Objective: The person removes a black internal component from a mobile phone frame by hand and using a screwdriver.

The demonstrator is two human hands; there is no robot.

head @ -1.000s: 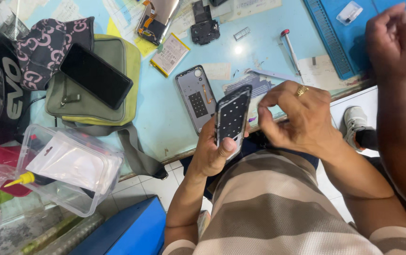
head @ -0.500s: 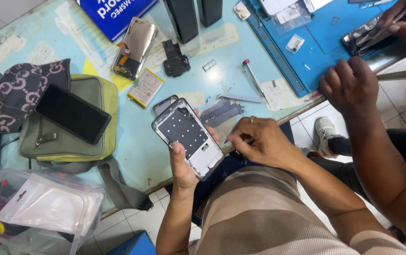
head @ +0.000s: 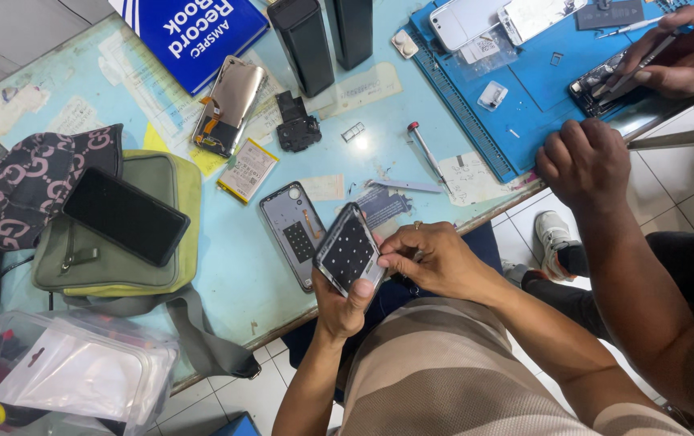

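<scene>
Two hands on one dark phone panel (head: 349, 257), held just off the near table edge (head: 226, 311), above the lap. Left hand (head: 343, 303) grasping it from below, thumb pressed on its lower end. Right hand (head: 436, 260) closed in a pinch at its right edge, fingertips touching. Compared with half a second ago: panel turned to a steeper tilt, dotted inner face still up, right hand drawn in closer. Judged as continued work along that edge, nothing yet separated.

Just beside on the table: grey phone housing (head: 294, 230), lying open. Further off: screwdriver (head: 426, 149), flat battery (head: 248, 169), black phone (head: 125, 215) lying on a green pouch (head: 121, 266). Well to the right: co-worker's fist (head: 585, 161) at the table edge, co-worker's other hand (head: 670, 60) on a blue mat (head: 525, 105). No obstruction between the hands and the panel.
</scene>
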